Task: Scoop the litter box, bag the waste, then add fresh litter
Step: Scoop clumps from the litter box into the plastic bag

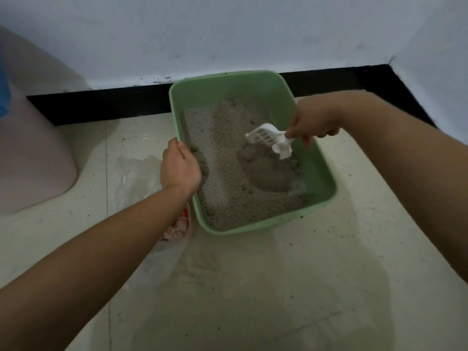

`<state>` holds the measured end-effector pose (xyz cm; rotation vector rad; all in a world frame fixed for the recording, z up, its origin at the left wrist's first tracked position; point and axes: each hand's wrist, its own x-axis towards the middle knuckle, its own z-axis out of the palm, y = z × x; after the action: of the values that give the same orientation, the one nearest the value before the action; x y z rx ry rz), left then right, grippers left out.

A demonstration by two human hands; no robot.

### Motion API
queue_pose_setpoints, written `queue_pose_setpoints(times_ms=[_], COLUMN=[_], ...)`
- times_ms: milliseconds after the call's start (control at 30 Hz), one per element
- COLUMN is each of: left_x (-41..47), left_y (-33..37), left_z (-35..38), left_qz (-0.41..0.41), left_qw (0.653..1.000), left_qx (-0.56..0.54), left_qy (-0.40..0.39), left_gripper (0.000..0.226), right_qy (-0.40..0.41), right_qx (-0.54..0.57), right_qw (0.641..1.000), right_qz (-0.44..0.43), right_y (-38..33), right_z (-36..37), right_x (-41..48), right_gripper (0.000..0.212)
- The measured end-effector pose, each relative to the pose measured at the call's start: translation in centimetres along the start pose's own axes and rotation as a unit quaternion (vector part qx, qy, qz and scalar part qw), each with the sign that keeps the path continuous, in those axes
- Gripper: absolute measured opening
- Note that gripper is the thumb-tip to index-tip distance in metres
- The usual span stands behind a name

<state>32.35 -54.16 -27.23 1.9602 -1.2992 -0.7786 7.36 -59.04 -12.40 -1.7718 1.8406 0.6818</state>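
A green litter box sits on the pale tiled floor, tilted against the wall's black skirting. Grey litter fills it, with a darker clump and a bared patch of bottom near the right wall. My left hand grips the box's left rim. My right hand holds the handle of a white slotted scoop, whose blade hangs just above the clump. A clear plastic bag lies on the floor left of the box, partly under my left forearm.
A pink plastic tub stands at the far left, with something blue at its top edge. A white bag with red print lies by the box's near left corner. Spilled litter grains dot the floor. The walls meet in a corner at the right.
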Motion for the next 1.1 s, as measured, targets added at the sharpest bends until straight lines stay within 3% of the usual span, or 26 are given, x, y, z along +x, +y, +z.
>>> queue_pose_setpoints(times_ms=[100,267,400,533,600,767,833,967,1100], left_x=[-0.2,-1.4,-2.6,-3.6,-4.1,-5.2,-5.4,-5.4,-5.8], left_y=[-0.1,-0.2,-0.4,0.1,0.1,0.6,0.8,0.4,-0.4], left_z=[-0.3,-1.0,-1.7,-2.0,-2.0,-1.1,-0.8,-0.6,-0.5], left_qz=[-0.014,-0.058,-0.08,-0.072,-0.062,-0.056,-0.053,-0.041,-0.019], left_qw=[0.998,0.992,0.988,0.992,0.994,0.997,0.998,0.999,1.0], left_qx=[-0.051,-0.105,-0.128,-0.104,-0.087,-0.042,-0.029,-0.024,-0.011], left_qy=[-0.022,-0.034,-0.034,-0.03,-0.025,-0.022,-0.014,-0.013,-0.013], left_gripper=[0.043,0.044,0.038,0.037,0.04,0.046,0.046,0.046,0.046], right_qy=[0.059,0.121,0.1,0.019,0.013,0.198,0.171,0.075,0.158], right_qx=[0.119,0.064,0.036,-0.017,-0.008,-0.072,-0.103,-0.104,-0.17], right_qw=[0.991,0.985,0.975,0.968,0.969,0.967,0.974,0.978,0.967], right_qz=[-0.025,-0.103,-0.197,-0.248,-0.246,-0.141,-0.11,-0.164,-0.101], right_y=[1.9,-0.8,-5.0,-4.8,-3.1,0.1,0.0,0.1,0.3], right_z=[-0.3,2.2,5.6,5.7,4.7,5.5,6.9,5.8,3.9], right_x=[-2.2,-2.2,-1.7,-3.3,-5.0,-4.7,-4.0,-6.0,-6.7], right_gripper=[0.027,0.029,0.03,0.027,0.027,0.027,0.027,0.027,0.028])
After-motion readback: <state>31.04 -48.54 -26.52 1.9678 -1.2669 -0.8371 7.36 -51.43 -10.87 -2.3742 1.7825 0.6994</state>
